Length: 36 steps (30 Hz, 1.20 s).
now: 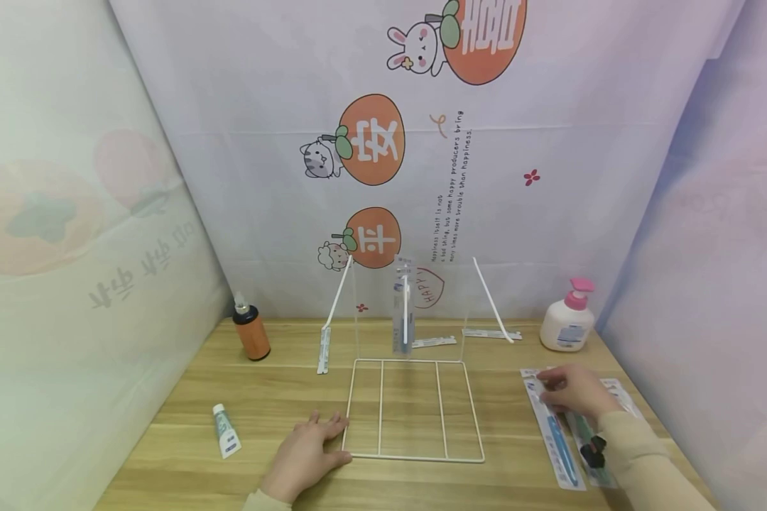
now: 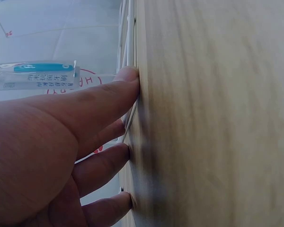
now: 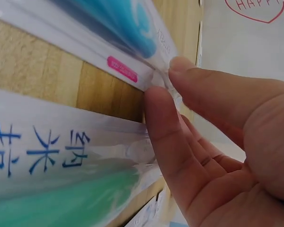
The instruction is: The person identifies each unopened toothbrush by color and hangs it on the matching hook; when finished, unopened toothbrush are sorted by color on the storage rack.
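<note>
My right hand (image 1: 578,390) pinches the edge of a packaged blue toothbrush (image 1: 556,436) between thumb and index finger, at the table's right side. Beside it, partly under the wrist, lies a packaged green toothbrush (image 3: 71,194); another clear package (image 1: 621,397) shows beyond the hand. My left hand (image 1: 309,451) rests on the wood with fingers spread, touching the front left corner of a white wire rack (image 1: 415,459). From the rack's middle hook hangs another packaged blue toothbrush (image 1: 399,319). The outer two hooks hold nothing.
An orange bottle (image 1: 252,333) stands at the back left, a small toothpaste tube (image 1: 226,431) nearer. At the back right is a white pump bottle (image 1: 567,326) with a pink top. Narrow printed strips (image 1: 434,342) lie around the rack. Printed cloth (image 1: 262,213) encloses the table.
</note>
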Available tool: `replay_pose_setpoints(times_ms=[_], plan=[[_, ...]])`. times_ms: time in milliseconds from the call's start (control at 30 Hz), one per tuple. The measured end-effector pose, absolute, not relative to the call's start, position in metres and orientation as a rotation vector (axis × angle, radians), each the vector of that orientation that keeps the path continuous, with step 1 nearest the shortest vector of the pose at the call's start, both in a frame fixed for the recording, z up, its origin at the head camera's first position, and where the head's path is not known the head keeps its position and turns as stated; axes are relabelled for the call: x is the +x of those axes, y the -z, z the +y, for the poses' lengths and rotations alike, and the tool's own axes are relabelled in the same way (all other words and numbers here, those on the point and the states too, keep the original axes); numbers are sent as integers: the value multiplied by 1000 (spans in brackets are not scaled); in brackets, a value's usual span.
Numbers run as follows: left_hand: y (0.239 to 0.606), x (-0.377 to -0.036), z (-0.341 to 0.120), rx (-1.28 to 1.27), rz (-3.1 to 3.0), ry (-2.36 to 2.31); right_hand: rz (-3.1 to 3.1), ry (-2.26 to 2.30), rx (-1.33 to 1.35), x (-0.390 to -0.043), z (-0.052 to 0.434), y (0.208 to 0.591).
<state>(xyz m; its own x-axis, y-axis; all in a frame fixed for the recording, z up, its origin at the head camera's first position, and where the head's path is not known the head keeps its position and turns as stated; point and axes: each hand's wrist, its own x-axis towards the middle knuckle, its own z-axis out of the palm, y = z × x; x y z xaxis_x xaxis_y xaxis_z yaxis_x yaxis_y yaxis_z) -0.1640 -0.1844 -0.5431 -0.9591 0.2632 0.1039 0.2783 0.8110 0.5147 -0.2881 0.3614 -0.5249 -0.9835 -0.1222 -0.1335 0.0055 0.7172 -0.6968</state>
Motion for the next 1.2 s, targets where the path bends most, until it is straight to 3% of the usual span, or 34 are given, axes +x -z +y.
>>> replay_pose_setpoints(times_ms=[300, 633, 933, 1200], plan=[[541, -163, -185, -431, -2972, 842, 2827, 923, -130, -292, 359, 527], [542, -163, -184, -446, -2974, 832, 2879, 1052, -144, -285, 359, 524], [544, -164, -185, -441, -2974, 823, 2868, 1250, -137, -273, 353, 512], [545, -166, -185, -433, -2987, 836, 3073, 1117, -212, -264, 336, 490]])
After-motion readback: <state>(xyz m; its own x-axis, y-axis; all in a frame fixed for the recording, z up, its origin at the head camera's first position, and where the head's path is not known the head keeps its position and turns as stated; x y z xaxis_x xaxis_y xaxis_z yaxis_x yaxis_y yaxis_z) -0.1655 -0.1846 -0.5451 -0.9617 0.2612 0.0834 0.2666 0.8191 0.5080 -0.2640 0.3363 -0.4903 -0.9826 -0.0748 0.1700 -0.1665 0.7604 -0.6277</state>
